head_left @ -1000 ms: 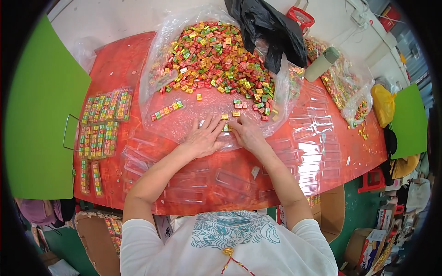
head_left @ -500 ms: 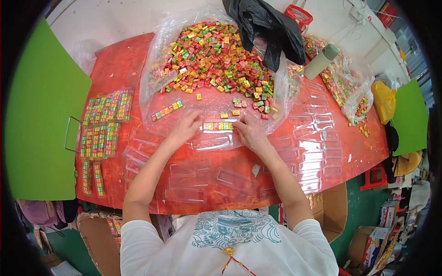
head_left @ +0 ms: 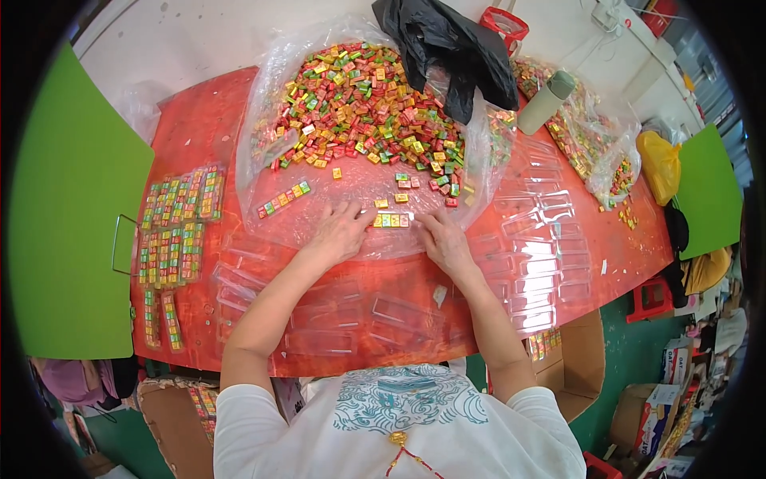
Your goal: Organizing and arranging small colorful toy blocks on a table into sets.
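Note:
A short row of small wrapped candies (head_left: 392,220), yellow, green and red, lies on the clear plastic sheet before me. My left hand (head_left: 338,233) covers the row's left end, its fingers bent against it. At the other end, the curled fingertips of my right hand (head_left: 447,241) press on the row. Just beyond are a few loose yellow candies (head_left: 382,204) and a small red and green cluster (head_left: 405,181). Another candy row (head_left: 284,199) sits to the left of my left hand. Whatever lies under my palms is hidden.
A big heap of candies (head_left: 359,104) fills the sheet's far part, beside a black bag (head_left: 455,56). Clear trays (head_left: 535,263) spread over the red table. Packed rows (head_left: 179,207) stand at left; a bottle (head_left: 546,102) and candy bag (head_left: 590,152) at right.
My left hand has moved right onto the candy row's left end, covering part of it. The right hand stays at the other end. The whole view has shifted slightly.

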Available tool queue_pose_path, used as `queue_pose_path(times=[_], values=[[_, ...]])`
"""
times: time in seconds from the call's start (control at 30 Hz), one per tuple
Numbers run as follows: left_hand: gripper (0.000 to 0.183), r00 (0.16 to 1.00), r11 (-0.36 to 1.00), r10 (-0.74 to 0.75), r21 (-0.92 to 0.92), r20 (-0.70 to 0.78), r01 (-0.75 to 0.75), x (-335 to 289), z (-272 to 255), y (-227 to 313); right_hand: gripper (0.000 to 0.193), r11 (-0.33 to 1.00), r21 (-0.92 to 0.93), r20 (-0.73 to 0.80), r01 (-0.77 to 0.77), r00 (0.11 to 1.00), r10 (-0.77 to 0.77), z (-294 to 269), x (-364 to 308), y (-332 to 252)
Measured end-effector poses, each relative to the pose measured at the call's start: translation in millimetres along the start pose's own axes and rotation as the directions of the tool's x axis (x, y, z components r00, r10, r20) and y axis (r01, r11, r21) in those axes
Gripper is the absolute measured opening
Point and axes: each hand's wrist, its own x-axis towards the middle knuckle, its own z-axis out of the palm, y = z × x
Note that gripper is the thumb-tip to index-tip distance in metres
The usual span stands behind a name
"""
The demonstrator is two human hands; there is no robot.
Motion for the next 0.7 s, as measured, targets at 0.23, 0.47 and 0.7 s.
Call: queue_pose_path(times=[0.23,0.47,0.7], values=[[0.060,0.993,0.998,0.030,0.061,-0.114,-0.023,7,13,6,0.021,0.998,0.035,0.014,-0.044,0.999,0.044,-6,-13,3],[0.056,0.986,0.987,-0.122,0.093,-0.110,0.132,-7,-2,-14,0.021,0.998,0.017,0.040,-0.065,0.997,0.064,-3,-10,1],[0.051,0.986,0.987,-0.078,0.125,-0.145,0.097,12,2,-7,0.019,1.000,0.003,0.045,-0.016,0.999,0.015,1,-5,2]])
